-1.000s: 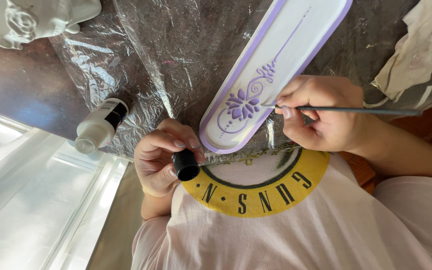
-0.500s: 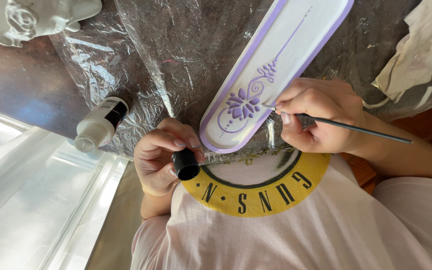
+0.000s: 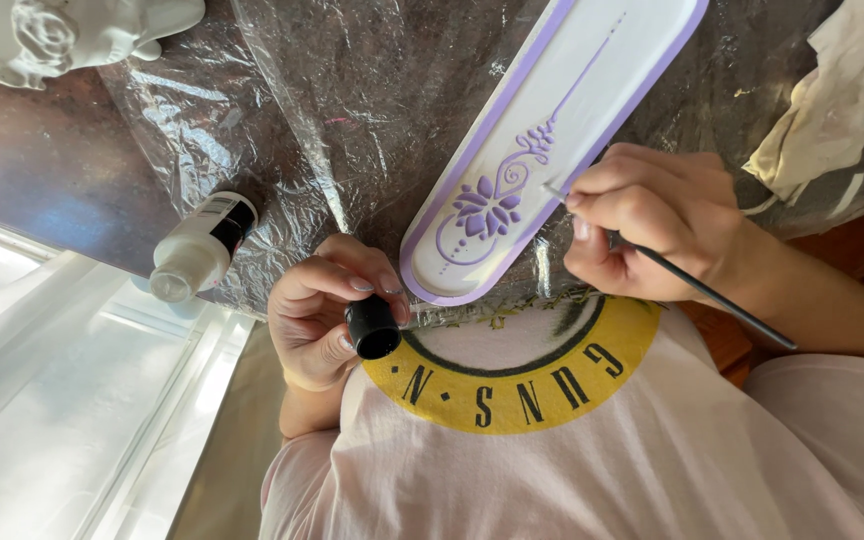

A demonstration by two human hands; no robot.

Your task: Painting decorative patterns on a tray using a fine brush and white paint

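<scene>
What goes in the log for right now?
left hand: holds black cap | right hand: holds brush at tray rim | white bottle: on plastic sheet

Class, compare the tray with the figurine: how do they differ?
The tray is long and flat; the figurine is rounded, sculpted. The tray has a lilac rim and flower; the figurine is plain. The brush in the right hand meets the tray; nothing touches the figurine. Both are white-bodied.

small white paint bottle (image 3: 200, 249), black-and-white label, upright on plastic sheet (image 3: 352, 90)
</scene>
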